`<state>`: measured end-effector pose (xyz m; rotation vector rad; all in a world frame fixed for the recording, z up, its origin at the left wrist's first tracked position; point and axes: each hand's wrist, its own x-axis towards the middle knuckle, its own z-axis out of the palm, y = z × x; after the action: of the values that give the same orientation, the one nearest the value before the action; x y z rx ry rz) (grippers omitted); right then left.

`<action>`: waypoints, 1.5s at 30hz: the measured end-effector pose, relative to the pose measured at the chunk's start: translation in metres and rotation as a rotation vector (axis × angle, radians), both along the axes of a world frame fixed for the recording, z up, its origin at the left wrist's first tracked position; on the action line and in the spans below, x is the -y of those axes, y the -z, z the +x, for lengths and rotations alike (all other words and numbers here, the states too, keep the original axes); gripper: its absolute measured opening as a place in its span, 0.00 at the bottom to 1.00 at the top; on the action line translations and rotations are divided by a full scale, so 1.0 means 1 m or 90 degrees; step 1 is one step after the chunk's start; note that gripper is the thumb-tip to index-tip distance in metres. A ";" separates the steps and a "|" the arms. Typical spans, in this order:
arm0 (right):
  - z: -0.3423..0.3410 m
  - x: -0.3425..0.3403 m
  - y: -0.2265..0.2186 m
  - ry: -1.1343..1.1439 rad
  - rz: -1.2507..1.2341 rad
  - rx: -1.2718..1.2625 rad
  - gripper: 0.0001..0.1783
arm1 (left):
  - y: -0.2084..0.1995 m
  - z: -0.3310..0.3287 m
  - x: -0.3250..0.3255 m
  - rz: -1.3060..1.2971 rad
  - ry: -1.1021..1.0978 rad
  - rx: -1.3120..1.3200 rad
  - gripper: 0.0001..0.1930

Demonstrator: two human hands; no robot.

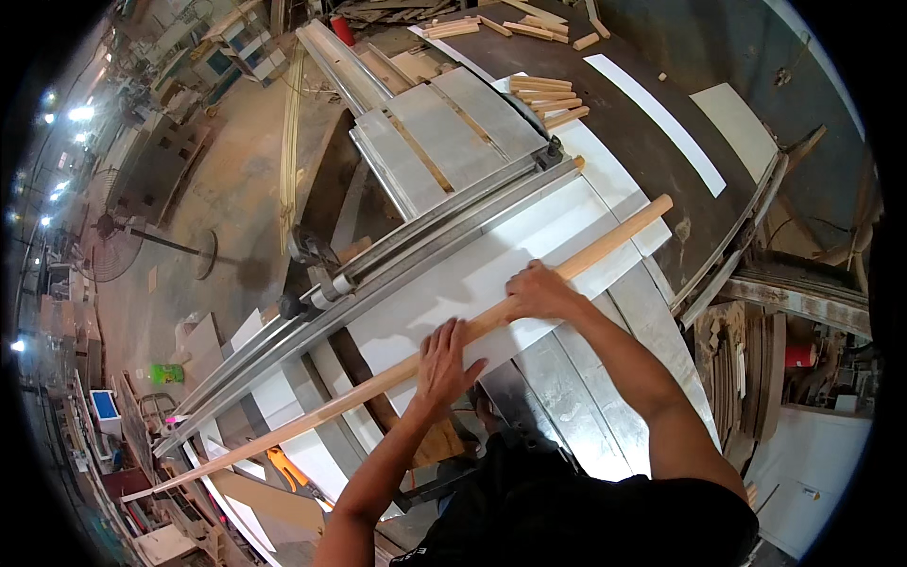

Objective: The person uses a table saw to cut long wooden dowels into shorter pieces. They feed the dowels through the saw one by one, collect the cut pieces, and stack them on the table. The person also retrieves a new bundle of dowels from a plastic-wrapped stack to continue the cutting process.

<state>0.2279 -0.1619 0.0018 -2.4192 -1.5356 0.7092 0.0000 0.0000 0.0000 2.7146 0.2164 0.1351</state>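
Note:
A long, pale wooden rod (378, 383) lies slantwise across the white-covered worktop of what looks like a sliding table saw. Its near right end reaches past the worktop, and its far end runs to the lower left. My right hand (540, 291) is closed round the rod right of its middle. Just to the left, my left hand (444, 370) rests on the rod with fingers stretched out and thumb apart. Beyond both hands, a metal fence (416, 248) crosses the machine, roughly parallel to the rod. A grey slotted metal table (449, 142) sits behind it.
Short wooden pieces (543, 94) are piled behind the fence, and several more sticks (529, 28) lie on the dark table (652, 142). An orange-handled tool (286, 468) lies at lower left. A standing fan (118, 236) is on the left. Stacked boards (732, 364) stand at right.

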 end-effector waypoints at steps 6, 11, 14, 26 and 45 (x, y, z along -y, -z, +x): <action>-0.008 -0.016 0.026 0.052 0.337 0.021 0.23 | 0.026 -0.007 -0.051 0.042 -0.016 -0.008 0.20; 0.026 0.005 0.026 0.696 0.432 0.246 0.26 | 0.020 -0.019 -0.091 0.149 -0.062 0.057 0.13; 0.056 0.015 0.050 0.951 0.402 0.055 0.29 | 0.022 -0.012 -0.094 0.212 -0.085 0.095 0.13; 0.095 -0.059 0.105 0.949 0.437 -0.037 0.13 | 0.001 0.083 -0.105 0.197 -0.076 0.088 0.45; 0.086 -0.018 0.063 0.910 0.696 -0.566 0.29 | 0.005 0.084 -0.095 0.149 -0.071 0.075 0.37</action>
<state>0.3144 -0.1444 -0.0610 -1.3403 0.2980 0.3014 0.0842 0.0951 -0.0050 2.9142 0.3370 0.3746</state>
